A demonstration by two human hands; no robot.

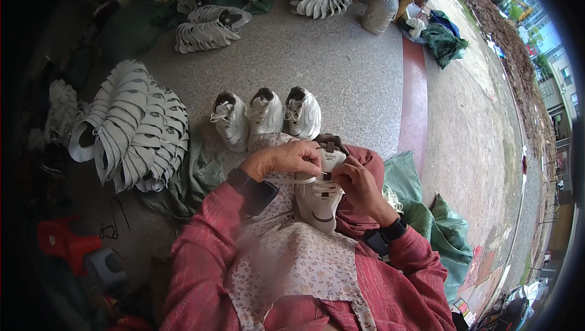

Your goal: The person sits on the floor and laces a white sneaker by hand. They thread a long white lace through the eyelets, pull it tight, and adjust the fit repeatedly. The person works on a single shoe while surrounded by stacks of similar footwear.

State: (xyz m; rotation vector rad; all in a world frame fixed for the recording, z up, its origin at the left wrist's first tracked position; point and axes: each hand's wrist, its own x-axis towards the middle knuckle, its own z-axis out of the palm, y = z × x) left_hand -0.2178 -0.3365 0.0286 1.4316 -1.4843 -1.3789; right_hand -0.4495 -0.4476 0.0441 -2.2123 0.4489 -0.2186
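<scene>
A white low-cut shoe with dark trim [317,204] lies on the lap at the centre of the frame, where the left hand [285,157] pinches its flat cream lace [304,179] and the right hand [359,186] bends its fingers in beside it, though whether these grip anything I cannot tell. Above stand three white laced shoes [267,120]; a fanned stack of white shoe uppers [137,127] fills the left.

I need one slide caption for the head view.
Left hand and right hand lacing a white shoe; three shoes beyond.
</scene>
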